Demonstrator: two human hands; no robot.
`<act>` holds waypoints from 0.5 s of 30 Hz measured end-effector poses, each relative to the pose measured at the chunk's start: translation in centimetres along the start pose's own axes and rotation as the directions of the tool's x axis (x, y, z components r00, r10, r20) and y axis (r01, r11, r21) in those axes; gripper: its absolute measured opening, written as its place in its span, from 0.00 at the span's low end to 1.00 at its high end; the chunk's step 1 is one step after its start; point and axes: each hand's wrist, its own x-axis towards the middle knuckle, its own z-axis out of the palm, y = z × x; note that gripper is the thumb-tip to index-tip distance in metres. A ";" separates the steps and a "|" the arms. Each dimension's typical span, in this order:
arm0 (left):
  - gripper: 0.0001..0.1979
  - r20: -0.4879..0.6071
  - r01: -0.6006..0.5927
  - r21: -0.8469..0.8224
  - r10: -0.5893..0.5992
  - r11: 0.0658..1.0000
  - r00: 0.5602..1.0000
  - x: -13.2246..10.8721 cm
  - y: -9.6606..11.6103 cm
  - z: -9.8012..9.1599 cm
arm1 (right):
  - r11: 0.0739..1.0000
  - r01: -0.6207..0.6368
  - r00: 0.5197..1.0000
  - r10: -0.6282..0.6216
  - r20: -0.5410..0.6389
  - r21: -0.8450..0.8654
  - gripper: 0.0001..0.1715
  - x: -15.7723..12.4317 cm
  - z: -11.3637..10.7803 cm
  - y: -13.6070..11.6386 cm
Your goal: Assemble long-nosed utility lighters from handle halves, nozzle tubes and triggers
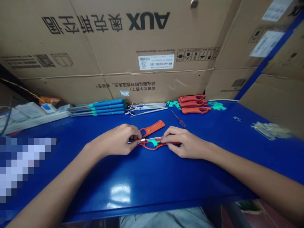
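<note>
My left hand (116,141) pinches a thin metal tube (142,139) at the left end of a red plastic shell (148,145), which looks like a long utility lighter body. My right hand (182,142) holds the shell's other end, with its fingertips on a thin wire along the top. A green plastic part (154,143) sits in the shell. A second red shell (153,128) lies just behind, its end partly under my left fingers. My fingers hide parts of the lower shell.
A blue table (152,186) holds blue-and-teal rods (97,107), metal rods (147,107), stacked red shells (192,103), green pieces (217,106), a small screwdriver (179,120) and pale parts (270,130). Cardboard boxes (133,41) stand behind.
</note>
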 end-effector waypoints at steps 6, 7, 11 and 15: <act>0.10 0.038 0.019 -0.046 -0.017 0.999 0.999 -0.1 -0.2 -0.2 | 1.000 0.021 1.000 -0.021 0.002 -0.005 0.14 0.1 0.1 0.0; 0.10 0.058 0.023 -0.061 -0.019 0.998 0.998 -0.1 -0.3 -0.3 | 1.000 0.024 1.000 -0.024 0.002 -0.004 0.14 0.1 0.1 0.0; 0.10 0.097 0.031 -0.128 -0.019 0.991 0.995 -0.2 -0.4 -0.6 | 1.000 0.025 1.000 -0.025 0.006 -0.001 0.14 0.0 0.2 0.1; 0.10 0.132 0.074 -0.135 -0.056 0.988 0.990 -0.4 -0.5 -0.9 | 1.000 0.016 1.000 -0.015 0.020 -0.010 0.14 0.0 0.1 0.0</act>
